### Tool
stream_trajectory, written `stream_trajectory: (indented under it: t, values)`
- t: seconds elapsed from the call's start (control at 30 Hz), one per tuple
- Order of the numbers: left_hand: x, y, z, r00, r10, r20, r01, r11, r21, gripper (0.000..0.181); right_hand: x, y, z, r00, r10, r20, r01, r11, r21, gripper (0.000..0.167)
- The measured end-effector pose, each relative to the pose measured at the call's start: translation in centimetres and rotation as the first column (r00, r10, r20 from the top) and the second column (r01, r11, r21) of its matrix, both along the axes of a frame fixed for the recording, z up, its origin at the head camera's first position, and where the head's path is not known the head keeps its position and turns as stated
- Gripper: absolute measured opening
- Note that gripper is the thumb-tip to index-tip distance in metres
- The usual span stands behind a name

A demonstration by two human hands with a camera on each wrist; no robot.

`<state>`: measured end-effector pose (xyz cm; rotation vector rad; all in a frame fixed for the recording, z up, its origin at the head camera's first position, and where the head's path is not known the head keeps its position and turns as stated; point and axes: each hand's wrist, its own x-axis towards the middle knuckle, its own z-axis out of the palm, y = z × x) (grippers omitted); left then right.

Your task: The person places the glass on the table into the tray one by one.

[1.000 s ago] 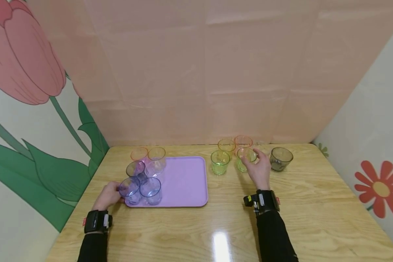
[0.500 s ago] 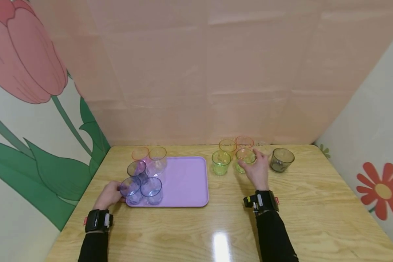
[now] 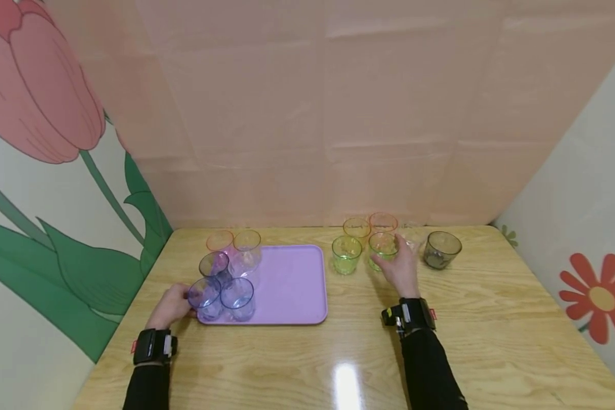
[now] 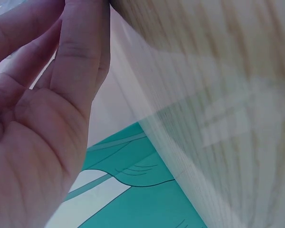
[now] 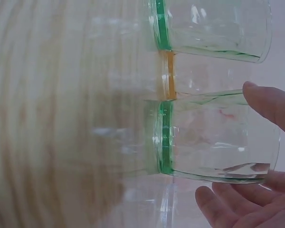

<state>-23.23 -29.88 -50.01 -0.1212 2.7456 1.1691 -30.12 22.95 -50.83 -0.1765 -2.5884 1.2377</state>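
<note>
In the head view, the left hand (image 3: 170,306) is at the left edge of a purple tray (image 3: 292,285), its fingertips beside the front-left blue glass (image 3: 210,307). Its fingers (image 4: 80,52) extend upward in the left wrist view; whether they grip the glass or the tray is hidden. The right hand (image 3: 404,267) holds the right-hand green glass (image 3: 381,250), upright on the table. In the right wrist view, the thumb is on one side of this green glass (image 5: 209,137), with the other fingers at the opposite side near the rim. Another green glass (image 3: 345,259) stands to its left.
More glasses stand at the tray's left side: a dark blue one (image 3: 216,267), another blue one (image 3: 238,302) and two with orange-toned rims behind. Yellow (image 3: 356,228) and orange-red (image 3: 383,221) glasses are behind the green ones; a dark glass (image 3: 441,250) stands at the right.
The right hand has shifted slightly left, and its green glass stands a little closer to the other green one. The left hand has stayed by the blue glass.
</note>
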Motion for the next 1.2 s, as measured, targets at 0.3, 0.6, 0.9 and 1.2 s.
stream_trajectory:
  t: [0.3, 0.6, 0.9, 1.2]
  values:
    - [-0.2, 0.1, -0.2, 1.000, -0.005, -0.003, 0.005, 1.000, 0.007, 0.010, 0.2, 0.3, -0.1, 0.999, -0.041, 0.037, 0.041, 0.999, -0.018, 0.095]
    - [-0.4, 0.0, -0.2, 1.000, -0.005, 0.011, 0.005, 1.000, 0.024, 0.012, 0.2, 0.4, 0.0, 0.997, -0.075, -0.016, 0.073, 0.993, -0.089, 0.097]
    - [0.0, 0.0, -0.2, 1.000, -0.011, 0.005, 0.011, 1.000, 0.001, 0.011, 0.4, -0.2, 0.6, 0.993, -0.106, -0.056, 0.085, 0.952, -0.294, 0.097]
    - [0.2, -0.1, -0.2, 1.000, -0.011, 0.007, 0.010, 1.000, 0.011, 0.012, 0.9, -1.2, 1.6, 0.979, -0.099, -0.177, 0.027, 0.930, -0.367, 0.087]
